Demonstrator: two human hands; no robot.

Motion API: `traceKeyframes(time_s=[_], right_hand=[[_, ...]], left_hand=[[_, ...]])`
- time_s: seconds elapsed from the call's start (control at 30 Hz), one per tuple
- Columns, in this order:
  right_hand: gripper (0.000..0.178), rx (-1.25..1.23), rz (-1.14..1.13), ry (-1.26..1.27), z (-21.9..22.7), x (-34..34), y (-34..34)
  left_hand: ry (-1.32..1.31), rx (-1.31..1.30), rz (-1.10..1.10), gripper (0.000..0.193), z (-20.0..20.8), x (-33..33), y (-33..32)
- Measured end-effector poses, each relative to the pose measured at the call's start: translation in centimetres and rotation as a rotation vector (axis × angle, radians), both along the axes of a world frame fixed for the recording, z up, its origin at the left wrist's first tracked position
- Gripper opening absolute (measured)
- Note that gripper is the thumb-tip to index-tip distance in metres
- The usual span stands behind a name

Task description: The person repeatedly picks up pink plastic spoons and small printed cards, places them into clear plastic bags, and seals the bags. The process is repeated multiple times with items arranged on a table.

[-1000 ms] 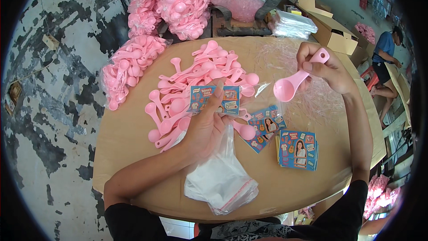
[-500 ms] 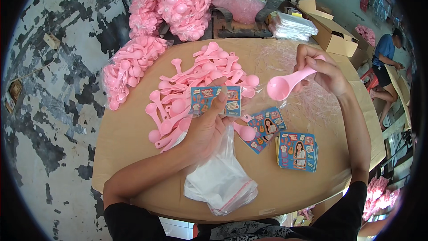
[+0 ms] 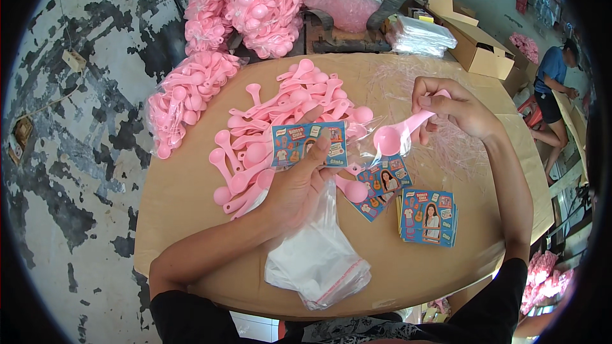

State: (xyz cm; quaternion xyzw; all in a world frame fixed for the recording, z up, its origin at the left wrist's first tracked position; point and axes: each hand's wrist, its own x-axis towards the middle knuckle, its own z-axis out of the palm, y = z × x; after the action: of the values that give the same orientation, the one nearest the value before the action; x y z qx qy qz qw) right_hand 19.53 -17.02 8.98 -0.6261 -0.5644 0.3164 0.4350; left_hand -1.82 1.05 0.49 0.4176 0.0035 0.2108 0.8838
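My left hand grips a blue printed card, thumb across its front. Clear film stretches from the card's right side, though its outline is hard to make out. In my right hand is a pink scoop spoon, pinched by its handle. Its bowl points left, at the film beside the card. Beneath my left hand lies a stack of clear plastic bags. Behind that hand spreads a pile of loose pink scoop spoons. Right of it are a few overlapping blue cards and a neat card stack.
Bulging bags of pink spoons stand beyond the brown-covered table. Thin clear strands litter its right side. Packs of clear film and an opened cardboard box sit at back right. Another person sits far right.
My right hand has moved left and slightly down, bringing the spoon's bowl closer to the card and film. The left hand has barely shifted.
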Motion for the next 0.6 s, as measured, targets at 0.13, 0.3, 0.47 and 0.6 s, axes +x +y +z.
traceKeyframes(time_s=[0.13, 0.3, 0.47, 0.6], right_hand=[[0.023, 0.003, 0.014, 0.022, -0.1, -0.1, 0.2], [0.024, 0.001, 0.017, 0.061, -0.6, -0.5, 0.2], [0.033, 0.01, -0.028, 0.063, -1.5, -2.3, 1.4], [0.028, 0.0, 0.008, 0.19, -2.5, -3.9, 1.8]], left_hand=[[-0.01, 0.038, -0.054, 0.059, -0.3, 0.0, 0.3], [-0.001, 0.026, -0.046, 0.058, 0.0, -0.1, 0.1], [-0.019, 0.043, -0.021, 0.057, -0.2, -0.2, 0.2], [0.029, -0.065, 0.046, 0.045, -0.8, 0.0, 0.1]])
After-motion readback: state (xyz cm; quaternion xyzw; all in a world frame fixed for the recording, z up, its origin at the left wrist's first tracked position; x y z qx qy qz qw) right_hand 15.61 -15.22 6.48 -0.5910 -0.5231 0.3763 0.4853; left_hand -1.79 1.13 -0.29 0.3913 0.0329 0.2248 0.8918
